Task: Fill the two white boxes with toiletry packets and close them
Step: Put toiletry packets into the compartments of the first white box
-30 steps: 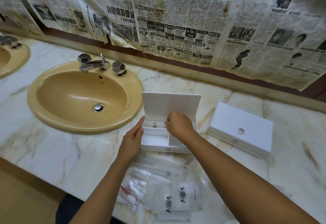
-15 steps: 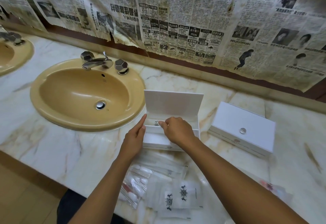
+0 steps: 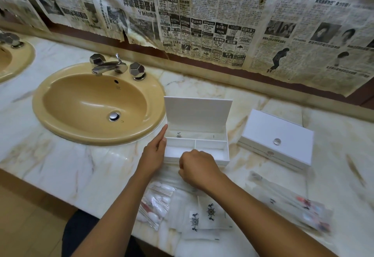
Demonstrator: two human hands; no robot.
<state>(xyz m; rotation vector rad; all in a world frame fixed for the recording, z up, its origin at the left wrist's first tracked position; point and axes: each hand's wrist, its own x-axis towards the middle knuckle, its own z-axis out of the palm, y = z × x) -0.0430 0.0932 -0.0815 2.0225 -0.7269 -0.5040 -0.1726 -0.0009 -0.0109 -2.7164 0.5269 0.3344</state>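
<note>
Open white box [image 3: 197, 135] at frame centre on marble countertop [image 3: 81, 167], lid raised upright at the rear, long axis running left to right. Left hand [image 3: 154, 151] flat against the box's left wall, fingers straight, index finger pointing up-frame. Right hand [image 3: 197, 168] curled at the box's near edge, above long clear packets [image 3: 170, 177]; whether anything is pinched, cannot tell. Interior divided into a long rear compartment holding one packet with a dark emblem [image 3: 179, 134], and two front compartments. Closed white box [image 3: 277, 139] at right, well apart, lid with round knob, long axis angled down to the right. Loose toiletry packets [image 3: 202, 216] near the lower edge; blurred packets [image 3: 293, 206] at lower right. Beige sink [image 3: 97, 103] at left.
</note>
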